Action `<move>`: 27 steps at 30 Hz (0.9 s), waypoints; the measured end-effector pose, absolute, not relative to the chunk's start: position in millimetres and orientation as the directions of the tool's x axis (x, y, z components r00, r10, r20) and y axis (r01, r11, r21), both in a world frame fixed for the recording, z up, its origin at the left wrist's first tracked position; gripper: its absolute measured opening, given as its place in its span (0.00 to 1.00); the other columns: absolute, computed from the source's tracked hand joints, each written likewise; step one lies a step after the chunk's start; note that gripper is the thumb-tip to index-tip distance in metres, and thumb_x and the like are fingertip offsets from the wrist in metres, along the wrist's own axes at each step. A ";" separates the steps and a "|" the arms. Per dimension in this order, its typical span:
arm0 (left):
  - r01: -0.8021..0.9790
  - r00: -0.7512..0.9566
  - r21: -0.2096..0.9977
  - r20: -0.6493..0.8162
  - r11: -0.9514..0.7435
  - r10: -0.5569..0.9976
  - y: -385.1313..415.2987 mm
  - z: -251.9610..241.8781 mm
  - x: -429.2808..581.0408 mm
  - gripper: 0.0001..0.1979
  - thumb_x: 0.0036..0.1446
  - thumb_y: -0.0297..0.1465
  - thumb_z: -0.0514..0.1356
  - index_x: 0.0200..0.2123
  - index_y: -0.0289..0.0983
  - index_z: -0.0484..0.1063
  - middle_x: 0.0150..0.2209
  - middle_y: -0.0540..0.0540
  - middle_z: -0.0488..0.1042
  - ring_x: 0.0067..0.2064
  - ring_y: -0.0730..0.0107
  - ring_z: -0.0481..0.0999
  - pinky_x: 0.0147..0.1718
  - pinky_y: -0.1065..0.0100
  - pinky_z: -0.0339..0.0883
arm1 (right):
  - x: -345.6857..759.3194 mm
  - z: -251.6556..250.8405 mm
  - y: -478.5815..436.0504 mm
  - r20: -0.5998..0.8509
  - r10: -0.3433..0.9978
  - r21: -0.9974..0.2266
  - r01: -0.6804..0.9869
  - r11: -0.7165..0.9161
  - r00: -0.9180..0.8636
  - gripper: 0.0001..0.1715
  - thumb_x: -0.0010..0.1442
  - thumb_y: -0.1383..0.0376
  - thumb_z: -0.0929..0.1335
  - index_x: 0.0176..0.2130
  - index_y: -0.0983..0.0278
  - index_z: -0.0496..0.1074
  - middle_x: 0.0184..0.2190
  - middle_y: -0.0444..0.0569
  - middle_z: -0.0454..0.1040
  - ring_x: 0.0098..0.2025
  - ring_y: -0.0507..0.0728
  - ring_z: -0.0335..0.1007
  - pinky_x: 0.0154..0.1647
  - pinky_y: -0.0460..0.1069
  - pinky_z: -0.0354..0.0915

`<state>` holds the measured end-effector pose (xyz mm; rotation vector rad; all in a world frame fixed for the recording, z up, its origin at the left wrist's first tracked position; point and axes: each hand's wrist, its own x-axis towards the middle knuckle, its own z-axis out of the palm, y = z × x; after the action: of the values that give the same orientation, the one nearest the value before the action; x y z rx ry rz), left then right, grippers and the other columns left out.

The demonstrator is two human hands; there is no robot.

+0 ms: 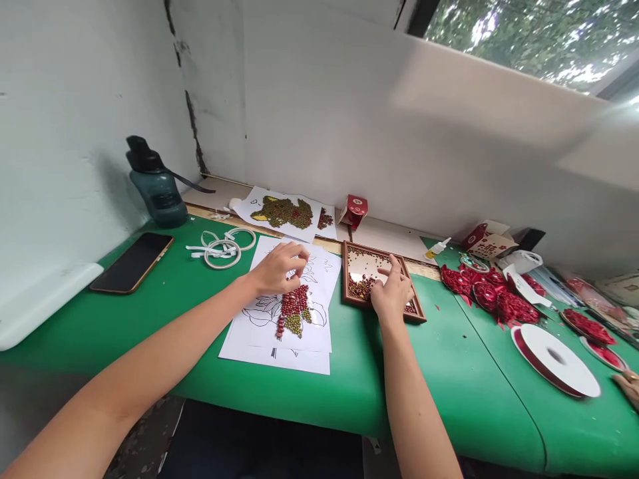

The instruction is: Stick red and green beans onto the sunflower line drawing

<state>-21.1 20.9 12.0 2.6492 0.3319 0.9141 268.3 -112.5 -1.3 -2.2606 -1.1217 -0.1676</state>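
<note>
My left hand (pixel 281 269) is closed, fingers curled and tips together, above the upper edge of a patch of red beans (pixel 295 301). Whatever its fingertips pinch, if anything, is hidden. The beans cover part of a flower line drawing on a white sheet (pixel 239 342), with small green beans (pixel 293 325) on leaf shapes below them. My right hand (pixel 393 291) reaches over a shallow wooden-framed tray (pixel 344 273), thumb and index finger apart, holding nothing I can see. Inside the tray, loose red and brown beans (pixel 360 287) lie mostly towards the near side.
At the back lies a finished-looking bean picture (pixel 287 213) beside a small red box (pixel 355 209). A phone (pixel 132 263), bottle (pixel 157 189) and coiled cables (pixel 222 251) sit left. Right are a glue bottle (pixel 438 248), red ribbon pieces (pixel 499 296), a ribbon spool (pixel 556 359) and another person's hand (pixel 629 386).
</note>
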 end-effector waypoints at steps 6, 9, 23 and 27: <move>0.147 0.781 0.347 0.535 -0.926 0.324 24.0 9.6 -22.0 0.07 0.48 0.22 0.56 0.25 0.39 0.61 0.40 0.45 0.73 0.42 0.60 0.70 0.44 0.56 0.60 | 271.4 -1.0 -112.7 0.316 0.707 -0.457 0.755 -0.471 0.633 0.40 0.60 0.68 0.64 0.70 0.58 0.60 0.45 0.51 0.82 0.58 0.67 0.61 0.61 0.62 0.48; 0.177 0.736 0.318 0.585 -0.931 0.340 22.7 10.8 -22.9 0.09 0.49 0.21 0.55 0.24 0.39 0.59 0.36 0.47 0.73 0.38 0.61 0.68 0.43 0.55 0.60 | 273.2 -2.6 -111.5 0.324 0.715 -0.459 0.763 -0.455 0.620 0.35 0.59 0.66 0.65 0.66 0.58 0.67 0.43 0.51 0.82 0.58 0.68 0.62 0.61 0.62 0.49; 0.206 0.739 0.276 0.585 -0.939 0.334 21.7 5.4 -19.3 0.25 0.51 0.16 0.54 0.50 0.42 0.72 0.40 0.48 0.72 0.32 0.68 0.68 0.37 0.63 0.64 | 269.0 4.7 -110.4 0.397 0.688 -0.513 0.768 -0.383 0.608 0.39 0.58 0.68 0.65 0.68 0.61 0.63 0.37 0.51 0.82 0.52 0.68 0.66 0.57 0.62 0.53; 0.220 0.823 0.193 0.489 -0.956 0.288 17.0 4.1 -16.0 0.35 0.49 0.16 0.54 0.60 0.45 0.66 0.42 0.48 0.69 0.32 0.68 0.67 0.32 0.65 0.63 | 247.4 7.6 -108.0 0.461 0.733 -0.621 0.772 -0.136 0.500 0.39 0.59 0.66 0.66 0.68 0.61 0.59 0.36 0.48 0.81 0.51 0.65 0.70 0.60 0.64 0.56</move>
<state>-16.0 17.0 4.1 2.8764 0.4032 0.8024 247.4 -108.0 7.6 -1.8824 -1.2481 -0.0566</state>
